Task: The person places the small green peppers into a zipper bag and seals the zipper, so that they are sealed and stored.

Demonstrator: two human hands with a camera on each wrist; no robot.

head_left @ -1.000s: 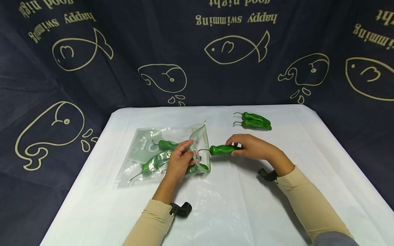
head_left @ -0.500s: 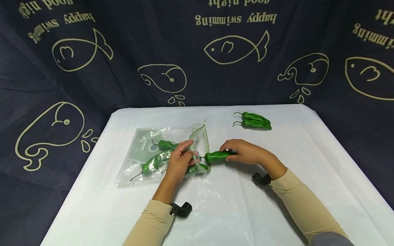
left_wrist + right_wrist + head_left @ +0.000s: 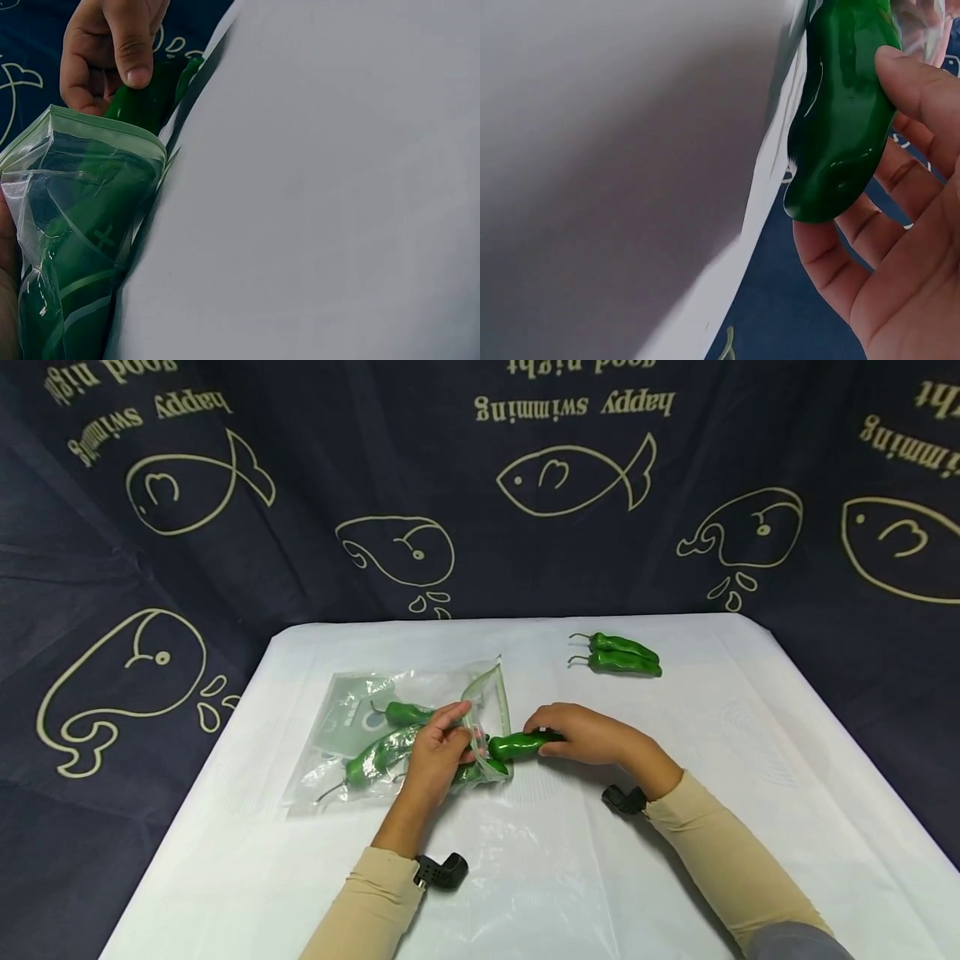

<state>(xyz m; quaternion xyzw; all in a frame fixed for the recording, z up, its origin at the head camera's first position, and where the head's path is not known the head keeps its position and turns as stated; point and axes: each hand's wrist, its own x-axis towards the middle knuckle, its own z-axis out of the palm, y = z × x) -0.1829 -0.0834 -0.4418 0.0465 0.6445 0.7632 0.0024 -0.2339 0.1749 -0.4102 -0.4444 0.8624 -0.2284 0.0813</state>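
Note:
A clear zip bag (image 3: 348, 689) with a green rim lies on the table, its mouth spread towards the right. Several green peppers (image 3: 375, 758) show through the plastic. At the mouth, my left hand (image 3: 435, 752) pinches the bag's near layer between thumb and fingers. My right hand (image 3: 585, 737) grips another green pepper (image 3: 517, 745) by its blunt tip end, with the stem end inside the opening. In the right wrist view the thumb presses this pepper (image 3: 847, 112) against the fingers. The left wrist view shows it passing under the bag's rim (image 3: 112, 136).
Two more green peppers (image 3: 618, 653) lie side by side at the back right of the white-covered table (image 3: 540, 877). Behind the table hangs a dark blue cloth (image 3: 465, 452) printed with fish and whales.
My right hand has moved left with its pepper, and the stem end has gone from outside the bag's mouth to inside it. The left hand and bag have stayed in place.

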